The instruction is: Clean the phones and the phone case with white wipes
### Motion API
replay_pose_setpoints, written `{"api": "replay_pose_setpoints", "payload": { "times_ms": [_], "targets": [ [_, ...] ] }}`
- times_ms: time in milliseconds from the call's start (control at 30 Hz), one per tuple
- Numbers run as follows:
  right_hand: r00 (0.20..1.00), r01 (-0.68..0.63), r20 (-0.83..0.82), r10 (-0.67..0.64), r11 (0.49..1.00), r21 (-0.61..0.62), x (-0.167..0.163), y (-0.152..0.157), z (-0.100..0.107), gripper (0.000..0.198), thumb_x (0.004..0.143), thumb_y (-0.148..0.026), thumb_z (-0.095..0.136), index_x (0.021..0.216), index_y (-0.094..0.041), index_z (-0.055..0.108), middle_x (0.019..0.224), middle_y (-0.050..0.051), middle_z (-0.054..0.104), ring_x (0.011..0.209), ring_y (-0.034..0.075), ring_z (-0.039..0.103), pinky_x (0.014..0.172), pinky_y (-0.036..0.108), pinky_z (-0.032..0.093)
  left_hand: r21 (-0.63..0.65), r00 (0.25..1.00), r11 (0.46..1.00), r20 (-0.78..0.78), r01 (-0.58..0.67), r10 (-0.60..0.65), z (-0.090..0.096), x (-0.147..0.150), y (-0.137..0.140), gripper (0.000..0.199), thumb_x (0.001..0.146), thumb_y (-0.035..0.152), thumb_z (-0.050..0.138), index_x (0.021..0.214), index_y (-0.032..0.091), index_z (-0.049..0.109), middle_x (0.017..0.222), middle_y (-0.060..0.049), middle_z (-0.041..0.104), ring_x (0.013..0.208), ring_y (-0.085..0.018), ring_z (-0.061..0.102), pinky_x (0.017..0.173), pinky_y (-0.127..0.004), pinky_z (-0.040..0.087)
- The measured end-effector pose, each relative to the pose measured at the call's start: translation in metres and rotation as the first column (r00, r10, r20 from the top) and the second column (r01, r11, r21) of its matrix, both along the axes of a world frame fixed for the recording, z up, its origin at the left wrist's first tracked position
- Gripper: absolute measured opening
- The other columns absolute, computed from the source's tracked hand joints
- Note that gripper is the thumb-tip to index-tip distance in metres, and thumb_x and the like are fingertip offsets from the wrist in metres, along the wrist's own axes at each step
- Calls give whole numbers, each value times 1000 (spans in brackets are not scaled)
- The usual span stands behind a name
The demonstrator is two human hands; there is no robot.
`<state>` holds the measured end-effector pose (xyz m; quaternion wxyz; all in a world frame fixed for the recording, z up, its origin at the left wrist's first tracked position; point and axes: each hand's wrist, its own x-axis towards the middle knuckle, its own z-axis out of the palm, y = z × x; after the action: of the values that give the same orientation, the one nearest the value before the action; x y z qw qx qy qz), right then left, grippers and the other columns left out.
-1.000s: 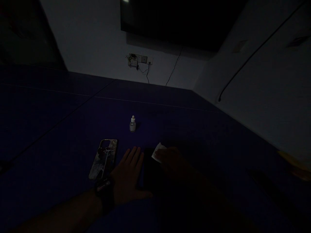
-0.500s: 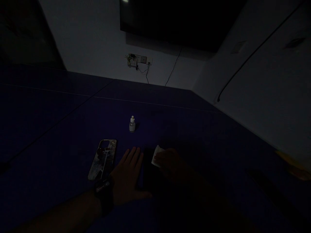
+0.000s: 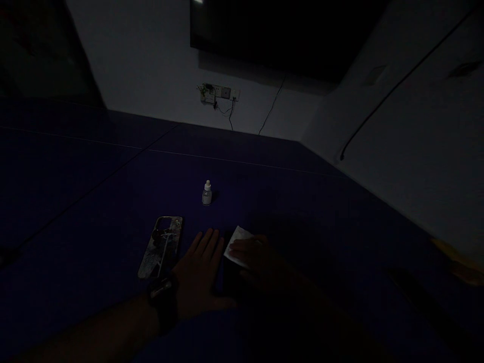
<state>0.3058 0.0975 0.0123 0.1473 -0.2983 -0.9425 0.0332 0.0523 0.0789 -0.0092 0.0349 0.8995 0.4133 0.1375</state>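
In dim light, my left hand lies flat with its fingers stretched out, at the left edge of a dark flat object whose kind I cannot make out. A dark wristwatch is on that wrist. My right hand, deep in shadow, presses a white tissue onto the upper part of the dark object. To the left of my left hand lies a patterned phone case with a large camera cutout. Beyond the hands stands a small dropper bottle with a white cap, upright.
The blue surface reaches back to a pale wall with sockets and cables. A large dark screen hangs above. At the right are a yellowish item and a long dark shape, both unclear.
My right hand has moved a little to the left with the tissue, and more of the tissue now shows. My left hand has stayed in place.
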Motion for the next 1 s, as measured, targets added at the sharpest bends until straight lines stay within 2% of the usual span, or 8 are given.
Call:
{"api": "replay_pose_setpoints", "payload": {
  "times_ms": [167,300,467,600,700,800,900,1000],
  "targets": [
    [990,140,-26,-139,990,30,-2,2,-3,45,101,-30,44,144,-21,52,140,15,62,130,27,55,110,50,33,-13,1000,1000,22,9,-9,0,0,0,124,72,97,40,157,7,31,162,-25,28,151,-44,25,122,-60,21],
    [993,95,-67,-93,995,26,0,2,-4,37,101,-28,44,134,-23,60,133,12,67,126,27,58,110,51,31,-42,1000,999,0,3,-3,4,0,0,126,70,98,41,154,4,35,161,-28,29,150,-46,27,122,-59,21],
    [996,87,19,-87,996,-19,-11,0,3,49,102,-36,43,149,-21,46,147,13,56,135,27,50,112,50,29,-28,1000,999,19,15,-15,5,0,1,123,72,97,39,154,5,36,161,-27,31,150,-45,28,122,-59,21],
    [987,161,-6,-161,987,-1,-8,4,3,44,102,-36,42,142,-21,53,141,14,61,130,28,54,111,50,31,-24,1000,1000,14,8,-8,4,0,1,125,71,98,38,154,4,35,161,-28,30,149,-45,29,122,-60,20],
    [994,102,-29,-103,995,-15,-6,5,2,42,103,-39,42,138,-21,57,136,12,65,128,27,56,111,50,30,-44,1000,999,-10,8,-8,6,1,0,125,72,98,35,153,2,37,160,-30,30,149,-45,29,120,-59,23],
    [998,69,3,-69,997,-22,-11,4,2,49,103,-43,41,147,-22,49,145,12,58,134,27,51,112,49,29,-28,1000,1000,2,4,-4,7,2,-1,124,72,98,35,153,4,37,160,-28,31,150,-45,29,120,-59,24],
    [992,119,30,-119,993,-2,-13,4,2,52,103,-42,41,150,-20,44,150,14,53,137,28,48,112,51,28,-16,1000,1000,14,0,0,7,2,-1,125,71,98,36,152,3,39,160,-28,33,149,-45,29,121,-59,23],
    [978,209,-7,-209,978,13,-8,5,0,44,103,-36,41,143,-20,52,144,13,59,131,28,53,110,51,30,-23,1000,1000,6,-8,8,5,2,0,126,71,99,35,152,3,38,160,-29,31,149,-45,30,121,-59,23]
  ]
}}
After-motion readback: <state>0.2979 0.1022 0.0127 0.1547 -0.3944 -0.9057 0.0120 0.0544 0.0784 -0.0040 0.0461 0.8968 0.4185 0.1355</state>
